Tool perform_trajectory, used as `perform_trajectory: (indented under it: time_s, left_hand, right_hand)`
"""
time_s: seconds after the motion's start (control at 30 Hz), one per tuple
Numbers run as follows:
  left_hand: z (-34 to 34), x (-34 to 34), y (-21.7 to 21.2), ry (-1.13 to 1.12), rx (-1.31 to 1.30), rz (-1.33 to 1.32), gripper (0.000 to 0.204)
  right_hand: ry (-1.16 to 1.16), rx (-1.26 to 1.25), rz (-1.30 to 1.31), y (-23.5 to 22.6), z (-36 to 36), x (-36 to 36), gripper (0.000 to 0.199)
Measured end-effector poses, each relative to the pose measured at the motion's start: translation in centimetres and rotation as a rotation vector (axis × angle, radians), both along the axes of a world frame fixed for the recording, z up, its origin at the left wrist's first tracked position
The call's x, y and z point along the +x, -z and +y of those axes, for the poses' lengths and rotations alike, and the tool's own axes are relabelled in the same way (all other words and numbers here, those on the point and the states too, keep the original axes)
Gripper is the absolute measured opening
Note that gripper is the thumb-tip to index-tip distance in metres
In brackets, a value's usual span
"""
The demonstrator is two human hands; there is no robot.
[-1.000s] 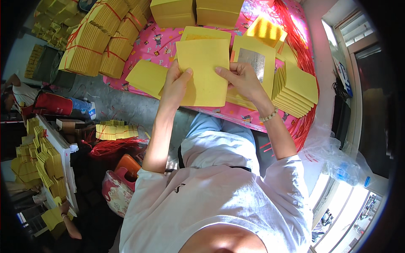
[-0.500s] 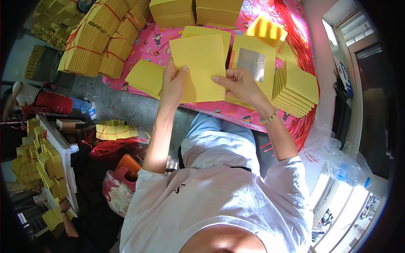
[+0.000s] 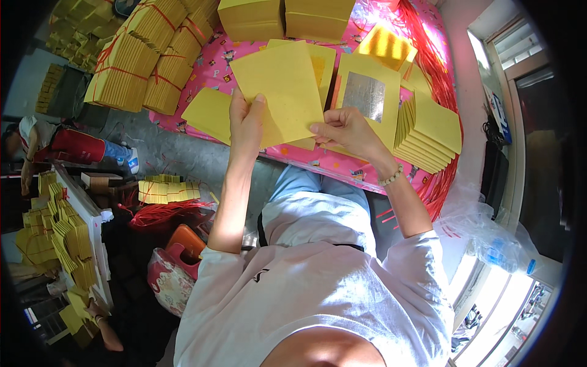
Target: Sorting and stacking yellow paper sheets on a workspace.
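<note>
A squarish piece of yellow paper (image 3: 278,85) is held up over the table, tilted, its top leaning to the left. My left hand (image 3: 246,119) grips its left edge, thumb on the face and fingers hidden behind. At the lower right corner, my right hand (image 3: 347,129) pinches the paper between thumb and curled fingers. Behind it lies a yellow paper pile (image 3: 328,68), partly covered. Just right of that, a yellow sheet bears a silver foil patch (image 3: 364,96). More yellow paper (image 3: 209,115) lies to the left of my left hand.
The table has a pink patterned cover (image 3: 211,59). Fanned yellow stacks (image 3: 431,128) and red strings (image 3: 441,85) lie at right, with tied bundles (image 3: 122,70) at far left and tall stacks (image 3: 318,21) behind. Another person's hand (image 3: 95,311) is at a side table, lower left.
The held paper has tilted to the left, and my left hand has moved slightly left with it. At left, one other person has shifted posture, and the hand at the side table has moved.
</note>
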State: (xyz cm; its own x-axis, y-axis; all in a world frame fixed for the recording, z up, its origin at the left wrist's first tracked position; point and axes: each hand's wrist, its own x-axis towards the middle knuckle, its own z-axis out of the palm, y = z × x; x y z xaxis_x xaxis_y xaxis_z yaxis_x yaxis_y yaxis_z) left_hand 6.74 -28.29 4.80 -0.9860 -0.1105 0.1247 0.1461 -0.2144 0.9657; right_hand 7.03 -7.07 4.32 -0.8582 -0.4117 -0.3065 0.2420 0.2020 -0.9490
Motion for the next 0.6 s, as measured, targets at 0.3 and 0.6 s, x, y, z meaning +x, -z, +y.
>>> perform_trajectory:
  time_s: [0.3, 0.6]
  left_hand:
    - [0.3, 1.6, 0.6, 0.144, -0.021, -0.051, 0.035]
    - [-0.2, 2.4, 0.6, 0.195, -0.076, -0.085, 0.035]
  right_hand:
    - [0.241, -0.140, 0.100, -2.4, -0.5, -2.8, 0.024]
    - [0.287, -0.133, 0.150, -2.2, -0.8, -3.0, 0.022]
